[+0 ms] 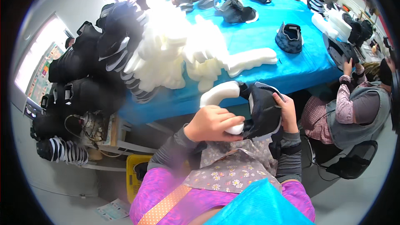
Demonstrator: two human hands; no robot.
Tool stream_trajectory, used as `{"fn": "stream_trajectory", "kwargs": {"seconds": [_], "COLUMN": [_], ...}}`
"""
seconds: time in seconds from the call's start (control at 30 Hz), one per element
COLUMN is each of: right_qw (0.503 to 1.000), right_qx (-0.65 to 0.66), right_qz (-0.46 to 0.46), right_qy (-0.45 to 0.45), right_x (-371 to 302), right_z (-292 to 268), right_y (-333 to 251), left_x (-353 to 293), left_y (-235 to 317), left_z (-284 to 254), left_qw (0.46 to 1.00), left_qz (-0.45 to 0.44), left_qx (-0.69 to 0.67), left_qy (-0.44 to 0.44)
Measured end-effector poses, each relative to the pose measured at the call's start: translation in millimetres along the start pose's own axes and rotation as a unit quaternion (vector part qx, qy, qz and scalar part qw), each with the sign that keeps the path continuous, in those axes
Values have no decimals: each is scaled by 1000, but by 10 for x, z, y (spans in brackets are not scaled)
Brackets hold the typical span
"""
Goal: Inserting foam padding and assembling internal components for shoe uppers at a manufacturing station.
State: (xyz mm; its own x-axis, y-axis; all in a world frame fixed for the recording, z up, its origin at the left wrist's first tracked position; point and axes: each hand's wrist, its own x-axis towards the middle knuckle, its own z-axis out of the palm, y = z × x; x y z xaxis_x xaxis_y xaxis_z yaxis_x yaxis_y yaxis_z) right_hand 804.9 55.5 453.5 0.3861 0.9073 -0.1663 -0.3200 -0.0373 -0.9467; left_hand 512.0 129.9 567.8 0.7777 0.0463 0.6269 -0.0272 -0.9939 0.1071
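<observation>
The black fabric cover with a rounded, padded-looking body is held up in front of the worktop with the bright blue covering, above the wearer's lap. The right hand pinches its outer side, thumb on the near face and fingers behind, probably to steady the cover. The left hand is wrapped over the lower end of a smooth white arched piece, foam by its look, whose two ends meet the cover; this grip seems meant to keep the arch pressed up to the fabric. How far either end goes inside I cannot tell.

A heap of glossy white curved foam pieces crowds the worktop's left half, though glare there blurs where one piece ends and the next begins. More white pieces lie along its near edge. Tall stacks of black covers with pale rims close off its left end. A dark patterned cover stands toward its right, and at that end a co-worker in a grey vest limits elbow room. Below its near edge, a yellow plastic crate takes up leg space.
</observation>
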Motion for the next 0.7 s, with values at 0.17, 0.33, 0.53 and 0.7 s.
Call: {"fn": "stream_trajectory", "kwargs": {"seconds": [0.17, 0.33, 0.53, 0.7], "right_qw": [996, 981, 987, 970], "right_qx": [54, 129, 105, 63], "right_qz": [-33, 32, -78, -225], "right_qy": [-61, -139, -90, 69], "right_x": [-246, -353, -261, -393], "right_z": [229, 390, 424, 753], "right_y": [-21, -40, -246, -269], "left_x": [-337, -482, -488, -270], "left_y": [95, 183, 17, 324], "left_z": [-18, 64, 211, 563], "left_qw": [996, 998, 920, 944], "left_qz": [30, -11, -291, -170], "left_qx": [-81, -32, 56, 95], "left_qy": [-7, 50, 258, 266]}}
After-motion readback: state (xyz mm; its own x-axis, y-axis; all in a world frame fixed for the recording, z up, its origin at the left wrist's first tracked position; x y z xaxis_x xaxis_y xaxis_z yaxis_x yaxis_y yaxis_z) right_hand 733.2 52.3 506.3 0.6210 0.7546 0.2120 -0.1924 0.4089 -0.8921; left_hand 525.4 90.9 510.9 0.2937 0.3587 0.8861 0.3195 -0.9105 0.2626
